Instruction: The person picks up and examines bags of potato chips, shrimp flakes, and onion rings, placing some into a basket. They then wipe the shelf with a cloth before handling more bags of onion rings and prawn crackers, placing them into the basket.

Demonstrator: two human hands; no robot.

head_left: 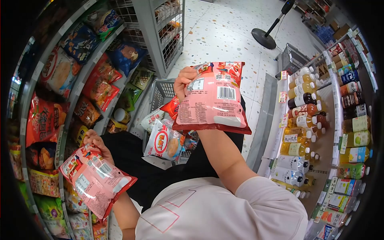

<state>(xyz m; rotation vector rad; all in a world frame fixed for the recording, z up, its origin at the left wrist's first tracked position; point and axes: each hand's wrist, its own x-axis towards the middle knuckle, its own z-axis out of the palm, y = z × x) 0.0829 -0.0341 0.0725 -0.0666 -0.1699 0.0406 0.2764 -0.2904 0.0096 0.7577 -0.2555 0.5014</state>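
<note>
My right hand [185, 82] grips a pink and red snack bag [214, 106] by its left edge. The back of that bag, with a barcode and printed text, faces me, and it hides my wrist. Lower left, my left hand [98, 145] pinches a second pink snack bag [96, 178] by its top; its barcode side is also toward me. Beneath my right hand a grey shopping basket [161, 85] stands on the floor, partly covered by the raised bag. It holds several packets, among them a white and red cracker bag [162, 140].
Shelves of bagged snacks [46, 120] curve along my left. On my right, bottled drinks [302, 102] lie in rows. A wire rack [170, 36], another grey basket [294, 60] and a round black stand base [264, 39] are farther ahead on the speckled floor.
</note>
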